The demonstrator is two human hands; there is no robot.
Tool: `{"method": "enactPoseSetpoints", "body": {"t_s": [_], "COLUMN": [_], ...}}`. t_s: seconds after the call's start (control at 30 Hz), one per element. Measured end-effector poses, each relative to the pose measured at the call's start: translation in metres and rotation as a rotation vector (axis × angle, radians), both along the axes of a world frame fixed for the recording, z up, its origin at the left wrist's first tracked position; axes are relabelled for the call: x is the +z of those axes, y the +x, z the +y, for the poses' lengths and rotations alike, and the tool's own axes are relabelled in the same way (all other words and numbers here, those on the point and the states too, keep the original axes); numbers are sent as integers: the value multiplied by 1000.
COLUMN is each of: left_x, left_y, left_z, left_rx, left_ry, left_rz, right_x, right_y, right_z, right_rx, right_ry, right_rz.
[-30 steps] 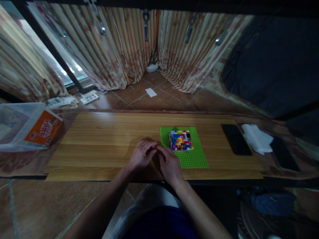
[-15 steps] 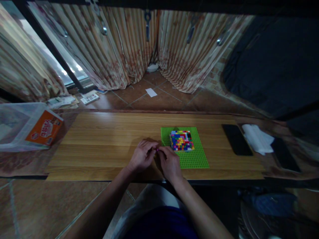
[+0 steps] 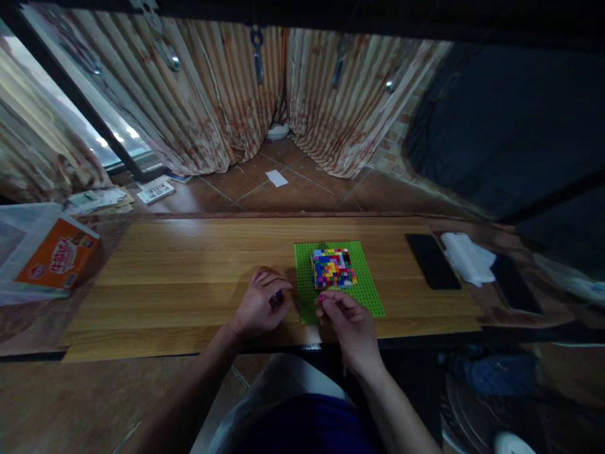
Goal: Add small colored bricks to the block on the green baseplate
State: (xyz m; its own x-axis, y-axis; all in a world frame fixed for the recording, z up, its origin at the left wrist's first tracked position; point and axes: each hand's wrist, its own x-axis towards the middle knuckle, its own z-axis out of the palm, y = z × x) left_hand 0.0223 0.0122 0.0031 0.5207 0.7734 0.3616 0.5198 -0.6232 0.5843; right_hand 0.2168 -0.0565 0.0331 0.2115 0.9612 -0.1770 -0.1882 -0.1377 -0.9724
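Quantities in view. Hands: two, left hand and right hand. Pink brick at right fingers: one. Multicoloured block: one; its bricks are too small to count. Green baseplate: one. Counter: one. Dark flat slabs, right: two. Orange-labelled clear box, left: one.

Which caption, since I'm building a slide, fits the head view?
Right hand pinching a pink piece by a colourful brick block on a green board; left hand curled nearby.

Here I see one long wooden board; directly on it lie a green studded plate and, at the right edge, a black flat device.
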Motion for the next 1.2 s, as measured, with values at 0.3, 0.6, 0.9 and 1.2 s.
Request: {"method": "enactPoseSetpoints", "body": {"t_s": [0.3,0.6,0.9,1.2], "left_x": [-1,-1,-4,-5], "left_y": [3,3,3,2], "left_z": [0,2,3,3], "left_rx": [11,28,31,28], "left_ry": [32,12,20,9], "left_rz": [59,24,24,20], "right_x": [6,4,3,2], "right_y": [62,55,54,51], "right_z": [-2,12,15,22], "right_rx": [-115,-158,-167,-138], "right_ry": [49,109,171,255], "right_rz": [-859,-1035,-997,-1171]}}
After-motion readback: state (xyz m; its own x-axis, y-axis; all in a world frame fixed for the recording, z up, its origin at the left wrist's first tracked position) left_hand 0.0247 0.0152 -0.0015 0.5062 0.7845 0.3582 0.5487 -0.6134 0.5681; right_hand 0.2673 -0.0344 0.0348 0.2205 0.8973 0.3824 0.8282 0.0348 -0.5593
